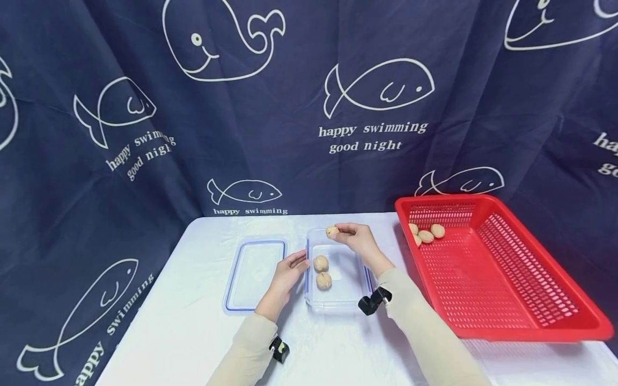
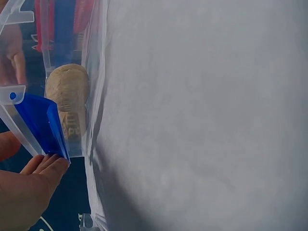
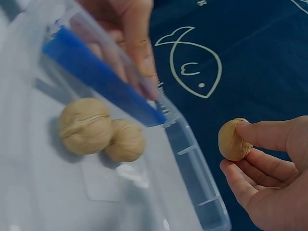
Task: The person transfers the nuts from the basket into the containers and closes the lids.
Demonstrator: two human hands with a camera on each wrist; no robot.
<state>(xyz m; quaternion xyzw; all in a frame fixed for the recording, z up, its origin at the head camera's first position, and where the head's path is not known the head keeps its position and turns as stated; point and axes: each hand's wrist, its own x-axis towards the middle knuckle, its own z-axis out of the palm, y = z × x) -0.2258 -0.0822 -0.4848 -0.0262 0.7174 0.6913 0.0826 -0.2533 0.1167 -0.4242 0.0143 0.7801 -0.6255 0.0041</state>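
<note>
My right hand (image 1: 361, 242) pinches a walnut (image 3: 233, 140) between thumb and fingertips, above the far end of a clear plastic food container (image 1: 333, 305). Inside the container, along its left side, two walnuts (image 1: 321, 263) lie touching one another. My left hand (image 1: 285, 277) rests at the container's left wall. In the left wrist view its fingertips touch the edge of a blue locking flap (image 2: 41, 122) that hangs out from the wall. The right wrist view shows part of the left hand through the clear plastic.
The container's clear lid (image 1: 256, 273) with a blue seal lies flat to the left. On the right stands a red perforated basket (image 1: 545, 335), with several walnuts (image 1: 426, 236) in its far left corner. A dark blue printed curtain (image 1: 299, 161) hangs behind the white table.
</note>
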